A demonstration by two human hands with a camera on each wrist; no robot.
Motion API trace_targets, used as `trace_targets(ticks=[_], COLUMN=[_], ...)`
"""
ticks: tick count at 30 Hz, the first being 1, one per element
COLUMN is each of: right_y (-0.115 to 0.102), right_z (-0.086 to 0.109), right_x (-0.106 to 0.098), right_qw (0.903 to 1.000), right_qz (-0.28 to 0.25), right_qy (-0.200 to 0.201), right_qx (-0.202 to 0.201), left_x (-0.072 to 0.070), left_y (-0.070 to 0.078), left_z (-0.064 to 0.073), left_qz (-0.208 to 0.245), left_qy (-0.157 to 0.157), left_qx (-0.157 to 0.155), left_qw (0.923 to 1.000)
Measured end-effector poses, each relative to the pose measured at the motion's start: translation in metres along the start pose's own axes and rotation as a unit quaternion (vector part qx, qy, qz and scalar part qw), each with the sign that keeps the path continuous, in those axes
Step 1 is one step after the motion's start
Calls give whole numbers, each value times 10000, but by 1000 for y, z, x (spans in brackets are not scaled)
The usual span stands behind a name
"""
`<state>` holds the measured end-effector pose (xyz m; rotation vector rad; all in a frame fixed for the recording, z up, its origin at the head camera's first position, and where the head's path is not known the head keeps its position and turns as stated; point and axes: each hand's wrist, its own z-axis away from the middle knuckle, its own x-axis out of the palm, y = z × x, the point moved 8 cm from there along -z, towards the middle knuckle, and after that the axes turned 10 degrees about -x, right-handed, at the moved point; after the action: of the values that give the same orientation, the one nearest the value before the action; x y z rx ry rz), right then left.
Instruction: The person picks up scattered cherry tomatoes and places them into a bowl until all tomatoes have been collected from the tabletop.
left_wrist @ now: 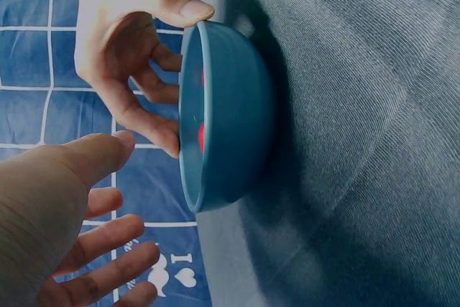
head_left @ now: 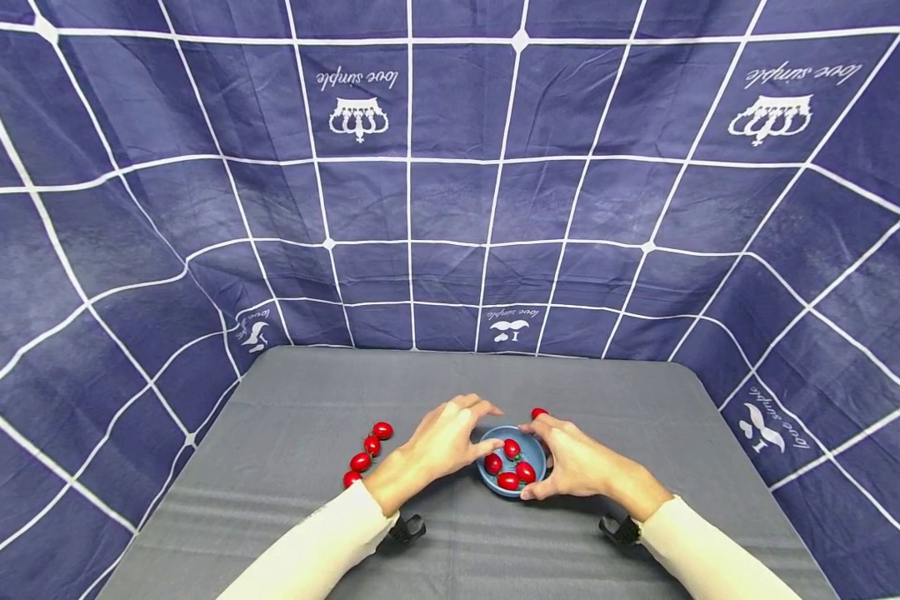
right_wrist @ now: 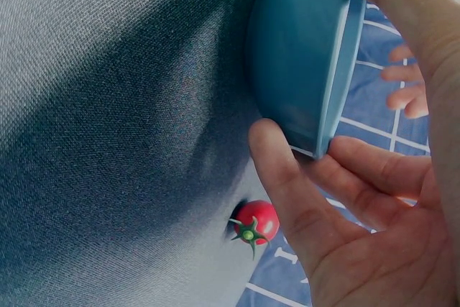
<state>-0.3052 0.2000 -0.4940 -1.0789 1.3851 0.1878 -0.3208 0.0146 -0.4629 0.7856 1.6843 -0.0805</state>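
In the head view, the blue bowl [head_left: 528, 452] sat on the grey tabletop [head_left: 270, 433] with four cherry tomatoes [head_left: 507, 481] inside. The right hand [head_left: 573, 457] gripped its right side, thumb and fingers curved round the rim; the left hand [head_left: 450, 433] was spread wide at its left, holding nothing. A row of tomatoes [head_left: 372, 446] lay well left of the bowl, and a lone tomato [head_left: 539, 412] just beyond its far side.

In the left wrist view, the left thumb and fingers stood apart from the bowl.

In the right wrist view, the right fingertips met the bowl's rim and outer wall. The step in hand seemed to be steadying or shifting the bowl; the next move probably called for keeping it level.
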Motion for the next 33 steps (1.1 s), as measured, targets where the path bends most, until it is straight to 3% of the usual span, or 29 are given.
trace_targets(ticks=[18,26,33], right_y=[3,3,3], right_z=[1,1,1], right_x=[2,0,1], right_qw=[9997,9997,9998], right_qz=[-240,-209,-191], right_qy=[31,38,50], right_qx=[14,72,53], left_x=[-20,-26,-29], left_y=[-23,-37,-56], left_z=[12,17,21], left_qz=[-117,-157,-108], left_qy=[314,395,365], left_qx=[-155,-200,-444], left_qw=[9993,9989,9983])
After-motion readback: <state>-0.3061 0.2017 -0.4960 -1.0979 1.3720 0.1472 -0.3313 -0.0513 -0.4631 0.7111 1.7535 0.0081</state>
